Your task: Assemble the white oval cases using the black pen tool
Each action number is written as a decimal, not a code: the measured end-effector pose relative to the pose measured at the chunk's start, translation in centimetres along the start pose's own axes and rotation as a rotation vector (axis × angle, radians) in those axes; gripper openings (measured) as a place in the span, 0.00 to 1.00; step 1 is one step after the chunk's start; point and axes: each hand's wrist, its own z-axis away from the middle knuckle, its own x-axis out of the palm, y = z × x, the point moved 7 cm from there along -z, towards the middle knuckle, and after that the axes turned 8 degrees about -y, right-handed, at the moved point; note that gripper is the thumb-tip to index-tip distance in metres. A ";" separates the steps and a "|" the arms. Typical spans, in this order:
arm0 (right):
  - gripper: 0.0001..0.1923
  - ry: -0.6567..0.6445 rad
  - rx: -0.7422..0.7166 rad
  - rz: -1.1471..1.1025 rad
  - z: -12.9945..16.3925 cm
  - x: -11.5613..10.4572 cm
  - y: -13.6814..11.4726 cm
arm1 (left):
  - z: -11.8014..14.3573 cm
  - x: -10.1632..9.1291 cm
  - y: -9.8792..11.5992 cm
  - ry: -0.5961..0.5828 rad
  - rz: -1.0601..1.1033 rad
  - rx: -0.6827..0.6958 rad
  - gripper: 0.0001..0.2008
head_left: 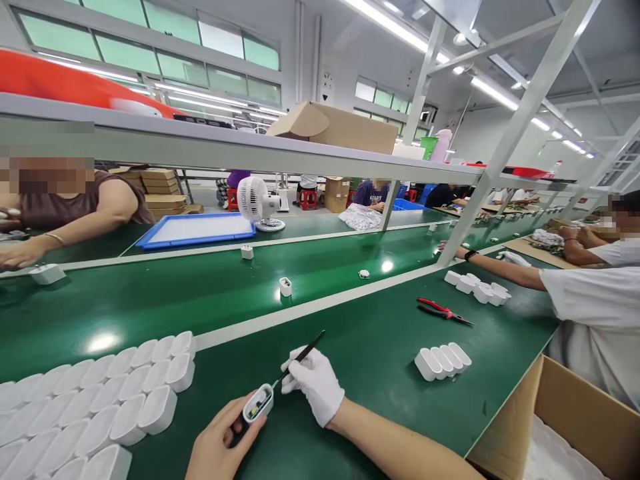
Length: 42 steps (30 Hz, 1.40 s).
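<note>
My bare left hand (223,433) grips a small white oval plastic housing (259,403), its open end facing up. Inside the housing, electronic parts are visible, with a yellowish bit among them. A white glove covers my right hand (315,385), whose fingers are closed around slim black tweezers (311,347). The thin tip of the tweezers reaches the housing's rim; whether it touches the parts inside I cannot tell. Left of my hands stand rows of white oval housings (127,417) on the green bench (373,427).
Red-and-black pliers (443,311) and a short row of white housings (443,361) lie to the right. A cardboard box (575,413) stands at the lower right. The conveyor belt (330,280) carries a few small pieces. A shelf (225,150) crosses above; co-workers sit at both sides.
</note>
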 end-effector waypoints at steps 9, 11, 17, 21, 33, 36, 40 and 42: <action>0.25 0.061 0.076 -0.022 0.5 -1.1 1.6 | 0.6 -0.1 2.2 0.044 0.144 0.084 0.16; 0.24 0.046 0.066 -0.008 0.4 -1.0 1.9 | 0.7 -0.2 2.2 0.056 0.143 0.081 0.15; 0.25 0.114 -0.017 0.011 0.4 -0.8 1.8 | 0.7 -0.2 2.2 0.009 0.190 0.099 0.16; 0.25 0.147 -0.045 0.046 0.7 -0.6 1.3 | 0.5 0.0 2.0 -0.021 0.226 0.097 0.16; 0.22 0.045 -0.013 0.246 -0.1 0.6 1.4 | 0.5 0.0 1.9 -0.005 0.173 0.103 0.16; 0.21 0.028 -0.017 0.263 -0.1 0.4 1.1 | 0.6 -0.1 2.2 -0.006 0.168 0.110 0.16; 0.21 0.068 -0.037 0.229 0.1 0.1 1.2 | 0.7 0.0 2.4 -0.020 0.160 0.118 0.16; 0.22 0.088 -0.053 0.218 0.3 0.2 1.2 | 0.7 0.0 2.4 -0.019 0.157 0.120 0.16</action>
